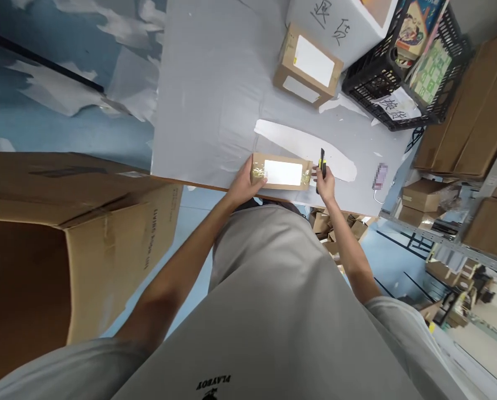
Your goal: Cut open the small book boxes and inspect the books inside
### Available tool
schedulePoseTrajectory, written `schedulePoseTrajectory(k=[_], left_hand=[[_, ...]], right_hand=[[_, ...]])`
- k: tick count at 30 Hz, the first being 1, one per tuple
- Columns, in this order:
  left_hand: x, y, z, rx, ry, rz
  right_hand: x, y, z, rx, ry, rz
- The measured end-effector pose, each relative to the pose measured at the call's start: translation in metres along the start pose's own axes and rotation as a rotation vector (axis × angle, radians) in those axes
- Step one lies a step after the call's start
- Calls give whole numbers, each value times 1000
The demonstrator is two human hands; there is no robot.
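A small cardboard box (pixel 284 172) with a white label and shiny tape at both ends is at the table's near edge. My left hand (pixel 246 182) grips its left end, the thumb on the upper face. Close by its right end, my right hand (pixel 325 183) is closed around a black and yellow utility knife (pixel 322 162), which points away from me. Whether the blade is out I cannot tell. A long white strip of paper (pixel 306 145) lies flat on the table just beyond the box.
The grey-covered table (pixel 206 94) bears a larger labelled carton (pixel 309 66), a white box (pixel 344 28) with handwriting, a black crate (pixel 381 83) of books and a phone (pixel 380 176) on a cable. A big open carton (pixel 119 261) stands left; shelves with boxes (pixel 423 194) stand right.
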State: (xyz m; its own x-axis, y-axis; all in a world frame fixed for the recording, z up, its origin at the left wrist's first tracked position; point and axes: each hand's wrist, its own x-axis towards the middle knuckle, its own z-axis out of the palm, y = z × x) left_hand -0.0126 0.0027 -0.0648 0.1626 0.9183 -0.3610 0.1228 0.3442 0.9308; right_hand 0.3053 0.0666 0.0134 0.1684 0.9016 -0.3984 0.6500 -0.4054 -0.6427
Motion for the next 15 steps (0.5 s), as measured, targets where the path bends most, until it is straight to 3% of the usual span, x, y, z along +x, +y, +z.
schedulePoseTrajectory(k=[3,5,8,15], left_hand=[[-4,3,-6,69,-8,64],[-4,7,-12,109,-35,107],[2,8,-21,138,-89,152],[8,-5,-33,109,-149,160]], right_hand=[[-7,-17,-13,-132,28,-81],[-10,-32,-17,-247,-26,-142],[-14,-57,-12,-452,-206,-257],[-21,-111,27,-906,-577,-424]])
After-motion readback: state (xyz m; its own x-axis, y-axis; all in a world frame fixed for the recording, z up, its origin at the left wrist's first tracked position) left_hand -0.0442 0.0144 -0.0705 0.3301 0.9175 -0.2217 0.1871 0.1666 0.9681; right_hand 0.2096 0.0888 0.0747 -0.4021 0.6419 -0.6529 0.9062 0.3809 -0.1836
